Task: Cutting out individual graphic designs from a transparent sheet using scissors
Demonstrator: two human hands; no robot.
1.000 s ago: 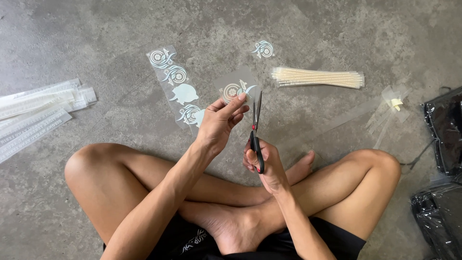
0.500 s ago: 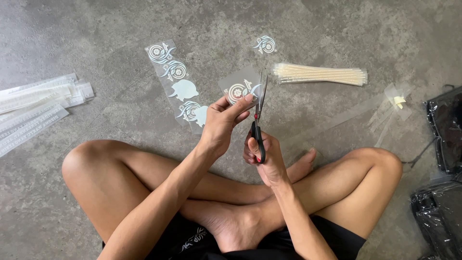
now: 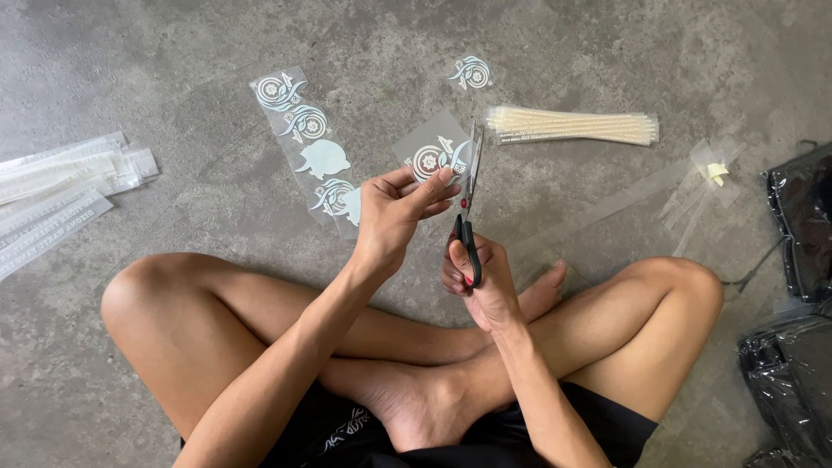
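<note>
Head view, looking down on crossed bare legs on a grey concrete floor (image 3: 173, 52). Left hand (image 3: 390, 217) raised above the floor in front of the knees, fingers and thumb pinched on the near edge of a clear sticker sheet (image 3: 433, 152): small, roughly square, transparent film, printed in pale blue and white with a round swirl emblem, held tilted with its far corner up. Right hand (image 3: 477, 277) closed around the black handles of a pair of scissors (image 3: 468, 204), blades pointing away from the body, set against the right edge of the held sheet; blades nearly together, exact gap too fine to tell.

Far left of the hands, flat on the floor: a long clear sticker strip (image 3: 308, 143) running diagonally, carrying several of the same pale blue swirl motifs plus a rounded animal-like shape, near end hidden behind the left hand. Farther off, a single cut-out sticker (image 3: 472, 72) lying alone. Right of it, a bundle of cream-coloured sticks in clear wrap (image 3: 572, 126), lying crosswise. Further right, clear film offcuts (image 3: 706, 178) with a small yellowish scrap on top. At the left edge, a stack of narrow clear packets (image 3: 61, 186). At the right edge, black glossy plastic bags (image 3: 793, 286).
</note>
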